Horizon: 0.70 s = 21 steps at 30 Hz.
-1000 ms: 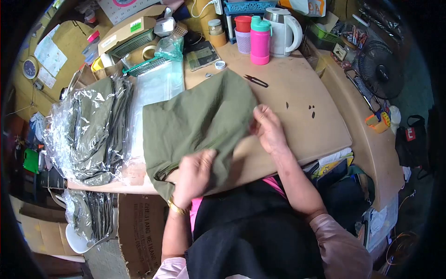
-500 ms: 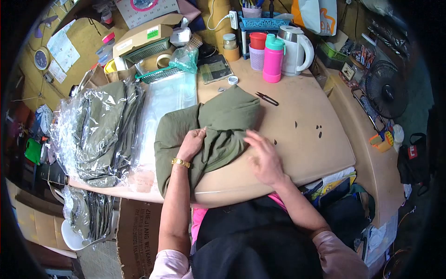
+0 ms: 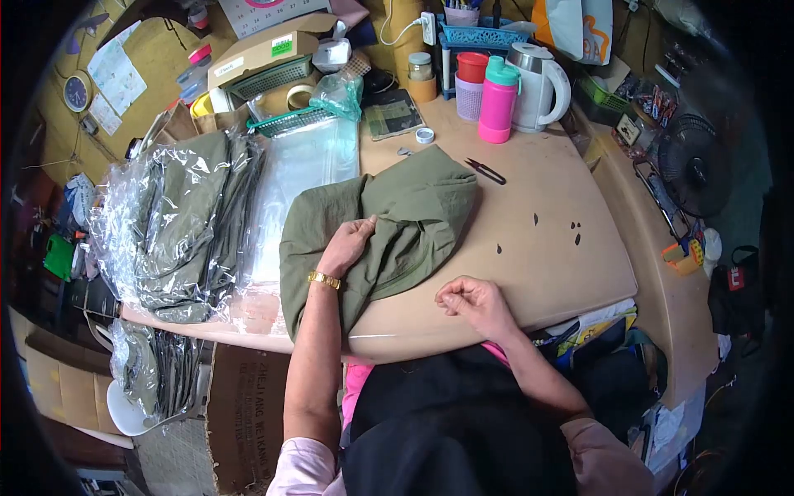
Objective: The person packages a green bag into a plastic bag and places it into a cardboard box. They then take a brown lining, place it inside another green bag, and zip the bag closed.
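Observation:
An olive-green fabric garment [image 3: 413, 194] lies bunched on the tan table in front of me. My left hand [image 3: 347, 246], with a gold watch on its wrist, is closed on a fold near the garment's middle. My right hand [image 3: 478, 306] hovers near the table's front edge, apart from the cloth. Its fingers are curled together, and what they hold, if anything, is hidden. Dark thread snips [image 3: 486, 171] rest just beyond the garment. Several small dark pieces [image 3: 576, 239] are scattered on the table to the right.
Plastic-wrapped olive garments [image 3: 186, 223] are piled at the left beside clear plastic bags [image 3: 310, 161]. A pink bottle [image 3: 496, 107] and an electric kettle [image 3: 536, 91] stand at the back. A black fan [image 3: 691, 165] is at the right.
My right hand has drawn back from the garment toward the table's front edge, and its fingers have curled in. My left hand keeps its grip on the cloth. The view has shifted slightly.

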Each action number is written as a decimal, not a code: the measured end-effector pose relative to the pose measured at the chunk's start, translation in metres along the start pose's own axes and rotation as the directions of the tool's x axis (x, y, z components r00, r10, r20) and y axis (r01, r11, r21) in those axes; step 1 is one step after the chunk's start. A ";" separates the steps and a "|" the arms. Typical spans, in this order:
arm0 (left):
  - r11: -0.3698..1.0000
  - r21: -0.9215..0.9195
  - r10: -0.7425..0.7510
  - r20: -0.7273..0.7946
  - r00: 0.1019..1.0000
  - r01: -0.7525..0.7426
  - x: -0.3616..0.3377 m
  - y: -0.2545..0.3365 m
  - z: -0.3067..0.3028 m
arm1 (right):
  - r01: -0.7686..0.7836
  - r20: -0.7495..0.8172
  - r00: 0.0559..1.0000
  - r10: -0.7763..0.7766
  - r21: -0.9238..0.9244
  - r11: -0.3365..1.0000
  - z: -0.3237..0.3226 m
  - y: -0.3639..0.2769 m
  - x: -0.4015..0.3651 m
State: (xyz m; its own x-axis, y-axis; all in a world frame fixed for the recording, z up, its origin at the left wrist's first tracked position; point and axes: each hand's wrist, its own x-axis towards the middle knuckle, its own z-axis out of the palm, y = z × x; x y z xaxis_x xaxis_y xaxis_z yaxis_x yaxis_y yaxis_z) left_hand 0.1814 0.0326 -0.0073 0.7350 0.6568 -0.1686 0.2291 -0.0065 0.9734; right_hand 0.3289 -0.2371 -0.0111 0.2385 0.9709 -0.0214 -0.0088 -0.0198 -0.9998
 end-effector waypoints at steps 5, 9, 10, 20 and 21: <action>0.962 0.222 0.149 0.049 0.988 -0.156 -0.063 0.060 0.030 | -0.044 -0.010 0.999 0.052 0.381 0.924 -0.006 -0.006 0.002; 0.837 0.353 0.164 0.568 0.806 -0.419 -0.137 0.104 0.073 | -0.070 0.030 0.996 0.085 0.850 0.522 -0.017 -0.010 -0.005; 0.829 0.354 0.158 0.596 0.787 -0.434 -0.140 0.099 0.078 | -0.063 0.009 0.994 0.110 0.865 0.498 -0.019 -0.010 -0.008; 0.555 0.771 0.521 -0.029 0.853 -0.313 -0.122 0.007 0.055 | -0.013 0.008 1.000 0.027 0.983 0.184 -0.031 0.024 -0.005; 0.582 0.741 0.534 -0.038 0.844 -0.335 -0.119 0.003 0.053 | 0.001 -0.012 0.999 0.052 0.981 0.194 -0.030 0.023 -0.005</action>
State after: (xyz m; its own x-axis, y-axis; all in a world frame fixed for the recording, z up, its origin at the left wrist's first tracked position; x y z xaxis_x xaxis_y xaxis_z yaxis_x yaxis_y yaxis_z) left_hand 0.1286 -0.0859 0.0077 0.7186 0.5799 0.3838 0.3603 -0.7826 0.5077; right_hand 0.3565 -0.2494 -0.0345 0.2490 0.9657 -0.0733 -0.9541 0.2315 -0.1902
